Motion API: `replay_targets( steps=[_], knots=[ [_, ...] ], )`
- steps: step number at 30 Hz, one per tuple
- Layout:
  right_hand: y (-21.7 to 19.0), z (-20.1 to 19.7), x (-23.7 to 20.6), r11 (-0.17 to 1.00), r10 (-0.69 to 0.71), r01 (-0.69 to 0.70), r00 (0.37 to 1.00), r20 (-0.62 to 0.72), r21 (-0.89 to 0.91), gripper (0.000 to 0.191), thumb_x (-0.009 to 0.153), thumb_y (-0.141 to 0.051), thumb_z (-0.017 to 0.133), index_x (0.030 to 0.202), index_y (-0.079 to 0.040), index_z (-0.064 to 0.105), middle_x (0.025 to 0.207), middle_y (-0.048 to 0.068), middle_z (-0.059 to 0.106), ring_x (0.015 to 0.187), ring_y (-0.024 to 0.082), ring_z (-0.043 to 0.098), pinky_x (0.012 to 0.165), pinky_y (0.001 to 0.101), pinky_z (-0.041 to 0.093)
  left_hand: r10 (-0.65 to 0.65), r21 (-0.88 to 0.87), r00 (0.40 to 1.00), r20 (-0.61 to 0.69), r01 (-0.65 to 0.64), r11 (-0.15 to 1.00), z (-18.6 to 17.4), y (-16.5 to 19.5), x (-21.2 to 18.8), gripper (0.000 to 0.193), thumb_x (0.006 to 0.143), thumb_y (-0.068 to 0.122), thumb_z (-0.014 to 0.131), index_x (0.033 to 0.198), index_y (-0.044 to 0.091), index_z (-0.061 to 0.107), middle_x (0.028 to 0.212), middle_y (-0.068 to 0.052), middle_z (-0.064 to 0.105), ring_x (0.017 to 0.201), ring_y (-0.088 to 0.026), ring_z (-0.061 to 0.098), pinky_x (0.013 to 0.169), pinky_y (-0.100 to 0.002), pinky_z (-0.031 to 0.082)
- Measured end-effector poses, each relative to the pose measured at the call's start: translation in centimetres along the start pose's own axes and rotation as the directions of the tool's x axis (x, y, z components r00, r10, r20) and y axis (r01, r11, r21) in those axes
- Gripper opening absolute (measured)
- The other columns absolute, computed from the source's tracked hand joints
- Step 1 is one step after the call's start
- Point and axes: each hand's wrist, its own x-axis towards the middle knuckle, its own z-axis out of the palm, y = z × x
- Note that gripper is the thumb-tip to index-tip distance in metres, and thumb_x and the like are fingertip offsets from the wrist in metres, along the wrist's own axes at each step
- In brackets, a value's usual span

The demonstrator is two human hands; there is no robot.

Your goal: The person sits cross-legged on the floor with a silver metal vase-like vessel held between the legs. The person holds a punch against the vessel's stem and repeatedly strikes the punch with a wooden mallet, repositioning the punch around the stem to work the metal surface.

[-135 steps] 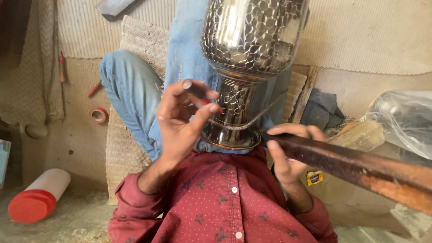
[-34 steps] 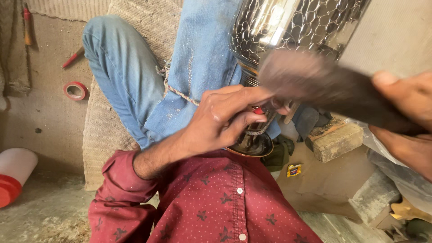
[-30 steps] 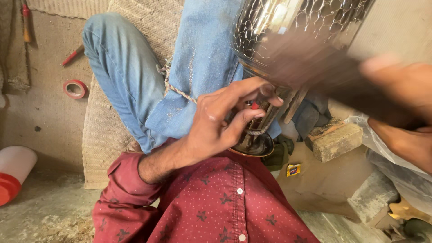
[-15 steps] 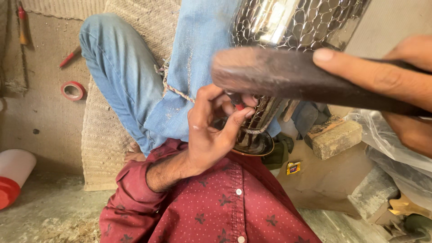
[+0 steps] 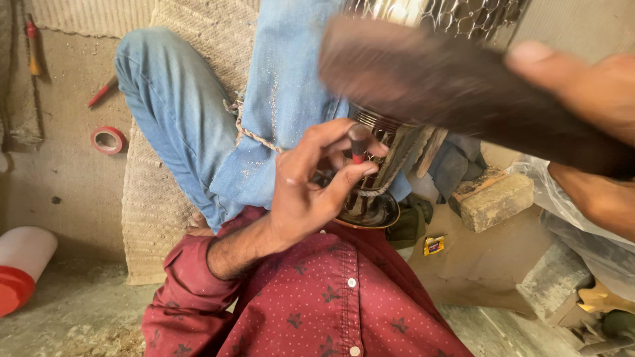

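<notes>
The left hand (image 5: 307, 192) is curled up, and its thumb and fingers pinch a small punch (image 5: 358, 140). The punch has a dark top and a red band. It stands almost upright, and its low end sits right against the neck of a shiny metal pot (image 5: 397, 142). The tip itself is hidden behind the fingers.

The pot lies across the lap, between the blue jeans (image 5: 198, 112) and the red shirt (image 5: 324, 297). Its round foot faces the shirt. Its big body goes up out of the top of the picture, and that part is covered in little dents like fish scales. A thin rope (image 5: 254, 135) runs along the jeans just beside the pot.

The right hand (image 5: 589, 119) is closed around a thick brown hammer handle (image 5: 463, 92). The thumb lies on top of it. The handle is blurry and is up above the punch, not touching it. It hides part of the pot.

A wood block (image 5: 493, 198) sits on the floor to the right of the pot. A roll of red tape (image 5: 108, 139) lies on the floor far off to the left. A white jar with a red lid (image 5: 23, 268) is at the left edge.
</notes>
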Motion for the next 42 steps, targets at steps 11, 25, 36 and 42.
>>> replay_targets(
  steps=[11, 25, 36, 42],
  knots=[
    [0.9, 2.2, -3.7, 0.996, 0.083, -0.076, 0.986, -0.143, 0.055, 0.064, 0.079, 0.006, 0.067, 0.141, -0.004, 0.055, 0.089, 0.012, 0.064, 0.066, 0.02, 0.058, 0.06, 0.033, 0.05, 0.063, -0.033, 0.976, 0.21, -0.057, 0.998, -1.5, 1.0, 1.3, 0.038, 0.104, -0.008, 0.068, 0.139, -0.003, 0.055, 0.12, -0.013, 0.075, 0.108, -0.016, 0.077, 0.086, -0.023, 0.066],
    [1.1, 6.5, -6.0, 0.995, 0.099, -0.097, 0.967, -0.233, 0.022, 0.077, 0.077, 0.004, 0.077, 0.148, -0.001, 0.048, 0.097, 0.02, 0.065, 0.081, 0.027, 0.064, 0.07, 0.0377, 0.052, 0.196, 0.198, 0.854, 0.481, -0.324, 0.925, -2.1, 1.0, 4.1, 0.051, 0.099, 0.012, 0.077, 0.145, 0.016, 0.058, 0.127, -0.004, 0.072, 0.104, -0.02, 0.077, 0.087, -0.03, 0.063],
    [3.2, 16.6, -11.5, 0.997, 0.069, -0.078, 0.805, -0.59, 0.009, 0.046, 0.091, -0.003, 0.079, 0.128, -0.006, 0.051, 0.104, 0.015, 0.068, 0.081, 0.025, 0.068, 0.071, 0.0327, 0.054, 0.245, -0.046, 0.513, 0.823, -0.37, 0.928, -2.8, 0.9, 7.8, 0.064, 0.087, -0.001, 0.071, 0.148, 0.013, 0.056, 0.128, -0.007, 0.073, 0.104, -0.025, 0.075, 0.083, -0.036, 0.06],
    [0.1, 16.6, -11.6, 0.932, 0.263, -0.021, 0.726, -0.635, 0.362, 0.031, 0.098, 0.005, 0.076, 0.114, -0.003, 0.05, 0.097, 0.007, 0.059, 0.077, 0.015, 0.061, 0.075, 0.0261, 0.053, 0.296, -0.117, 0.446, 0.845, -0.384, 0.916, -2.6, 0.9, 8.3, 0.058, 0.097, 0.004, 0.073, 0.151, 0.013, 0.053, 0.116, -0.005, 0.076, 0.092, -0.025, 0.071, 0.077, -0.036, 0.056]
  ],
)
